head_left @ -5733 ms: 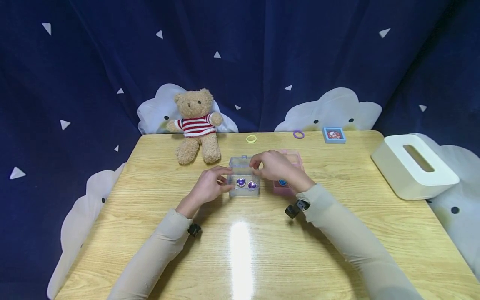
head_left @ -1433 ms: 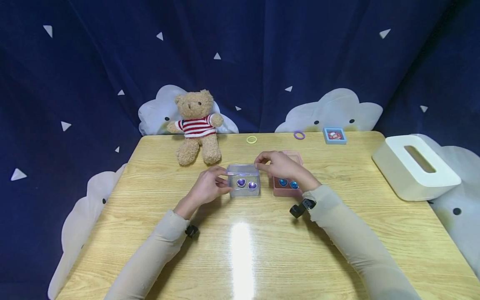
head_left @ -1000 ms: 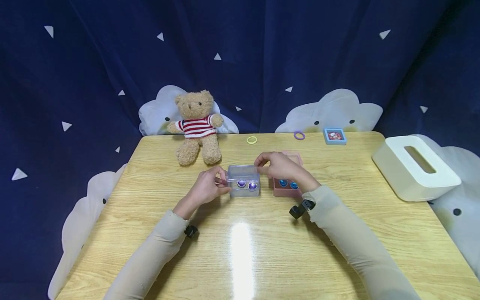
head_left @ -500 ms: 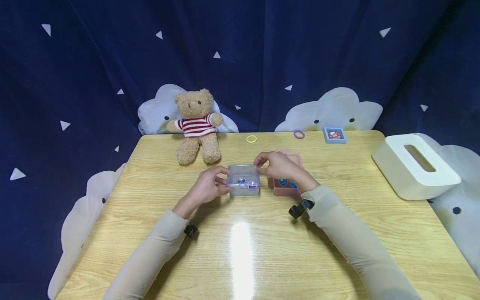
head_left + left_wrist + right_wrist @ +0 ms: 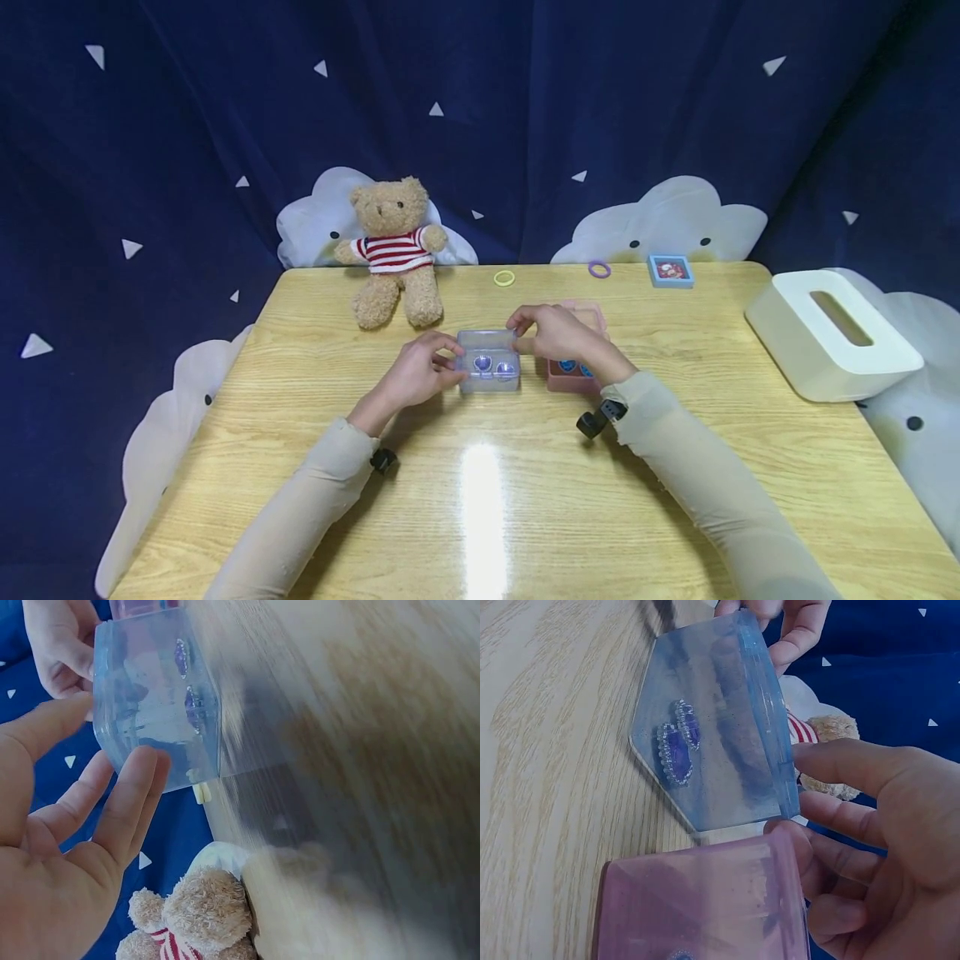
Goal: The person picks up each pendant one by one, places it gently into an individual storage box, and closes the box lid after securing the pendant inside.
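Observation:
A clear plastic box [image 5: 489, 383] stands mid-table, its see-through lid [image 5: 487, 340] lowered over it. Two purple gems with beaded silver rims [image 5: 676, 754] lie inside. My left hand [image 5: 420, 371] holds the box's left end, thumb toward the front and fingers toward the back. At the right end, the fingertips of my right hand [image 5: 555, 333] grip the lid's edge. Right beside the clear box sits a pink box [image 5: 572, 383] with blue gems in it and its lid raised at the back; my right hand and wrist hide part of it.
A teddy bear [image 5: 393, 250] in a striped shirt sits at the back left. Along the back edge lie a yellow ring [image 5: 504, 272], a purple ring [image 5: 599, 262] and a small blue framed picture [image 5: 671, 282]. A white tissue box [image 5: 817, 358] stands at the right.
The clear box's lid has swung from upright at the back down over the purple gems. Both hands have stayed at the box's ends, the right one shifting slightly with the lid.

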`<state>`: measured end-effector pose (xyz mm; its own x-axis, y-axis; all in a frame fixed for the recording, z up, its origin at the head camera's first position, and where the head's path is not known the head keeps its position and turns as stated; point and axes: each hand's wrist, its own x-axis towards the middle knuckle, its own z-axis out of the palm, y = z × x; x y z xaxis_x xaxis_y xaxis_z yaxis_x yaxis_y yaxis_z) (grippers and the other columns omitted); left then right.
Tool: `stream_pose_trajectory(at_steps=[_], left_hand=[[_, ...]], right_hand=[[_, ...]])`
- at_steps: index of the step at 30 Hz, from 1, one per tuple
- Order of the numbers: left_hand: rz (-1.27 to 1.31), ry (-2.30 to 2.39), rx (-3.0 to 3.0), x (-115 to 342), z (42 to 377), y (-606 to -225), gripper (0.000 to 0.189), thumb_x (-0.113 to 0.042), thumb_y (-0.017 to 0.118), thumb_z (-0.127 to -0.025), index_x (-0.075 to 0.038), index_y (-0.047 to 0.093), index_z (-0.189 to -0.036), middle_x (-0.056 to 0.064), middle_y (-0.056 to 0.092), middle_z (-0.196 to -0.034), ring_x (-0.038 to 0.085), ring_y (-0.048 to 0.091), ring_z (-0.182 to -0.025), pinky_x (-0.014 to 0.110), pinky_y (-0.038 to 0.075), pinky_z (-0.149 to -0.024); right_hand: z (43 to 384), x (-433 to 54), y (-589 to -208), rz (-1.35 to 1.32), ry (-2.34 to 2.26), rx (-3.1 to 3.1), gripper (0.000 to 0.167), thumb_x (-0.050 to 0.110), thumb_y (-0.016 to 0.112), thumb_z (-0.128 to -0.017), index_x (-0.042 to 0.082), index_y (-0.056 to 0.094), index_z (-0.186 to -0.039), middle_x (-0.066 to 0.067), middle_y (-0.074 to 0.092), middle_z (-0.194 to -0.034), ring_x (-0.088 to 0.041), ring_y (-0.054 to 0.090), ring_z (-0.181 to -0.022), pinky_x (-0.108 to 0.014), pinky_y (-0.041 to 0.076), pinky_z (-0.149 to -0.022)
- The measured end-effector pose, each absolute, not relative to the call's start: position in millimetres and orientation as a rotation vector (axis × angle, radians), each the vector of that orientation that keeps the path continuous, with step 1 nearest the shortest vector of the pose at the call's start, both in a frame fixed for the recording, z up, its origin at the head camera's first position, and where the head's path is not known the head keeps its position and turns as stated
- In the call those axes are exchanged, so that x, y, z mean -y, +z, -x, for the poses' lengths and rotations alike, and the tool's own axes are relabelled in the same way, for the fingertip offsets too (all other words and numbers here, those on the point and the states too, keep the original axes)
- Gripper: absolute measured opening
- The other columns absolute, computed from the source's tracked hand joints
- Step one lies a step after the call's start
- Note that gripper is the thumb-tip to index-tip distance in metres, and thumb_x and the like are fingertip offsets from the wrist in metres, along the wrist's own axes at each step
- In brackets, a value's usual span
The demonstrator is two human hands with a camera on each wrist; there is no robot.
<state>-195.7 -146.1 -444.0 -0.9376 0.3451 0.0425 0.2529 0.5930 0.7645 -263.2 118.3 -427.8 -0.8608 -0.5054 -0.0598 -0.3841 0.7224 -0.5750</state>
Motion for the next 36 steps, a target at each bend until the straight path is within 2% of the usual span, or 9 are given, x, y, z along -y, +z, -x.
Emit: stream_pose_trajectory(at_steps=[18,32,36], left_hand=[[-0.447,1.24,-2.717,140.8,196.6,-441.5,0.033,-0.016,0.083,-0.082,-0.003,0.069,-0.109,0.012,0.06,-0.125,0.027,0.073,-0.096,0.023,0.063,-0.076],[-0.505,1.142,-2.781,141.6,196.3,-442.2,0.036,-0.022,0.082,-0.084,-0.006,0.068,-0.112,0.009,0.061,-0.124,0.023,0.071,-0.096,0.027,0.062,-0.08],[-0.547,1.117,-2.815,142.3,196.1,-442.3,0.035,-0.024,0.082,-0.084,-0.008,0.068,-0.113,0.009,0.061,-0.126,0.022,0.07,-0.095,0.027,0.062,-0.079]], right_hand=[[261.2,-114.2,-428.4,0.674,-0.801,-2.759,0.034,0.028,0.079,-0.082,0.018,0.07,-0.113,0.0,0.075,-0.104,-0.027,0.066,-0.107,-0.04,0.051,-0.093],[260.2,-123.3,-423.8,0.678,-0.825,-2.75,0.035,0.03,0.077,-0.086,0.017,0.069,-0.117,-0.003,0.074,-0.11,-0.029,0.067,-0.11,-0.043,0.053,-0.095],[261.0,-131.5,-418.4,0.655,-0.872,-2.748,0.036,0.031,0.075,-0.088,0.015,0.068,-0.119,-0.004,0.073,-0.112,-0.024,0.067,-0.099,-0.04,0.054,-0.089]])
